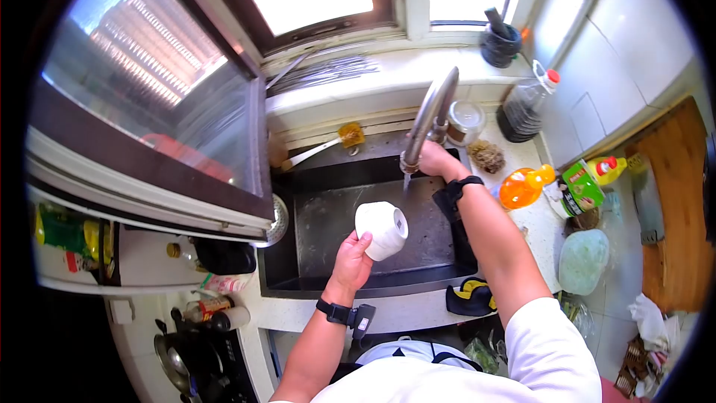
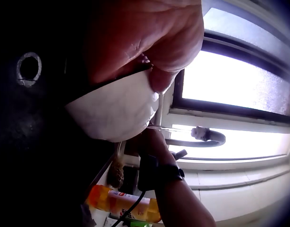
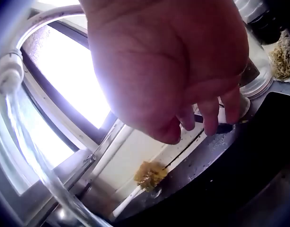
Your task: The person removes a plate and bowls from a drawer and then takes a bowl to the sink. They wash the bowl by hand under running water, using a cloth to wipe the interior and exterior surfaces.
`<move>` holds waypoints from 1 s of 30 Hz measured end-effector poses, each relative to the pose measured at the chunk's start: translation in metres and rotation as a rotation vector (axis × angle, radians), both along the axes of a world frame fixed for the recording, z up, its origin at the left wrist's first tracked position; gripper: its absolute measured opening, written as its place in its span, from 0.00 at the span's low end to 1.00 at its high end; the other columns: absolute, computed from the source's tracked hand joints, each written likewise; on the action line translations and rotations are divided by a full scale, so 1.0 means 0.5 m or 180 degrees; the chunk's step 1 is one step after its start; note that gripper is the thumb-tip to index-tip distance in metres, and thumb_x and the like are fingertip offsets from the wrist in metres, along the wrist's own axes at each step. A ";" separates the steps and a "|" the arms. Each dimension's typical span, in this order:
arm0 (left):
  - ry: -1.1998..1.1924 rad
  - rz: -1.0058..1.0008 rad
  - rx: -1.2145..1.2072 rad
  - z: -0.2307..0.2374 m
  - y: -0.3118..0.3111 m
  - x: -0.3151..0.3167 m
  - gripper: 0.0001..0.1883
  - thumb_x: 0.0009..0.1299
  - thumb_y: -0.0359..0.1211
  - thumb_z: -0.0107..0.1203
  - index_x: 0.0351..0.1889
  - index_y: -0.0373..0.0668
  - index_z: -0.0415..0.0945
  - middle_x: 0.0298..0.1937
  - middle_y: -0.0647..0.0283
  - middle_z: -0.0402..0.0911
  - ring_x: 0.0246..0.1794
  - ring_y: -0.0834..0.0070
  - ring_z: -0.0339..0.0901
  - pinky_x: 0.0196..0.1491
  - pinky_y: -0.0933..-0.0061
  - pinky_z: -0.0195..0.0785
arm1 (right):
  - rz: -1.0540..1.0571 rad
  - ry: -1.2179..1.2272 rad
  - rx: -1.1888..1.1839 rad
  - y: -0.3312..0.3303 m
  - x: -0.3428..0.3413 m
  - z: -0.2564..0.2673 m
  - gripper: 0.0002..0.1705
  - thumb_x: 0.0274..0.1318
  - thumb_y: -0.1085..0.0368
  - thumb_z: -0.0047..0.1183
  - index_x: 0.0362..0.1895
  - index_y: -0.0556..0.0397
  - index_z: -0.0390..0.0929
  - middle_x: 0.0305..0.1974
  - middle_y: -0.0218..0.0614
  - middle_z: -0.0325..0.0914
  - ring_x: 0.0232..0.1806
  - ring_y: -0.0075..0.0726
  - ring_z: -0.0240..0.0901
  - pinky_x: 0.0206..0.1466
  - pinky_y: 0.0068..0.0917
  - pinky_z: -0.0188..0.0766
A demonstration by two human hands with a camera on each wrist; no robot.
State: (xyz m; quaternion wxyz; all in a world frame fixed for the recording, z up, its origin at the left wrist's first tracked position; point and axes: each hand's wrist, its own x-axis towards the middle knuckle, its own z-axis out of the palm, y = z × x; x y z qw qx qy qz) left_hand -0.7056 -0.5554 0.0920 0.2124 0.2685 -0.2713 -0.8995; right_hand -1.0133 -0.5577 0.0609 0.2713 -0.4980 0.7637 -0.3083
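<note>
A white bowl (image 1: 380, 233) is tipped on its side over the dark sink (image 1: 317, 235), its foot turned to the right. My left hand (image 1: 350, 265) grips it, the thumb on its outer wall. Water (image 1: 406, 181) runs from the curved metal faucet (image 1: 438, 93) just behind the bowl. My right hand (image 1: 431, 158) is at the faucet's base, partly hidden behind the spout in the head view. In the right wrist view, its loosely bent fingers (image 3: 211, 116) hang beside the faucet's metal body (image 3: 250, 73), with nothing gripped in them.
A white-handled scrub brush (image 1: 306, 155) lies behind the sink. To the right stand a lidded jar (image 1: 466, 121), a scouring pad (image 1: 487, 157), an orange bottle (image 1: 520, 189) and a dark-filled jug (image 1: 523, 112). An open window sash (image 1: 156, 97) reaches in at left, above a metal strainer (image 1: 276, 222).
</note>
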 end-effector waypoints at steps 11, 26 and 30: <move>0.0148 0.0657 0.0180 0.020 0.016 0.088 0.19 0.73 0.31 0.47 0.61 0.34 0.64 0.59 0.56 0.72 0.59 0.67 0.71 0.65 0.63 0.60 | 0.0290 -0.0719 0.0669 0.108 0.081 0.003 0.27 0.58 0.58 0.52 0.59 0.57 0.67 0.53 0.46 0.75 0.53 0.40 0.72 0.55 0.31 0.68; 0.0738 0.0671 0.0281 -0.010 0.118 0.179 0.22 0.71 0.40 0.53 0.61 0.48 0.65 0.54 0.68 0.75 0.57 0.72 0.71 0.58 0.60 0.65 | 0.0162 -0.4488 0.1203 0.249 0.337 0.014 0.31 0.65 0.38 0.30 0.65 0.35 0.61 0.64 0.28 0.65 0.63 0.39 0.63 0.49 0.48 0.69; -0.0138 0.0107 -0.0228 -0.010 0.148 0.267 0.25 0.69 0.41 0.52 0.64 0.55 0.63 0.57 0.71 0.71 0.61 0.71 0.65 0.58 0.51 0.60 | 0.0437 -0.4443 0.0843 0.258 0.363 0.065 0.30 0.66 0.42 0.37 0.66 0.42 0.59 0.61 0.33 0.67 0.58 0.39 0.68 0.44 0.38 0.77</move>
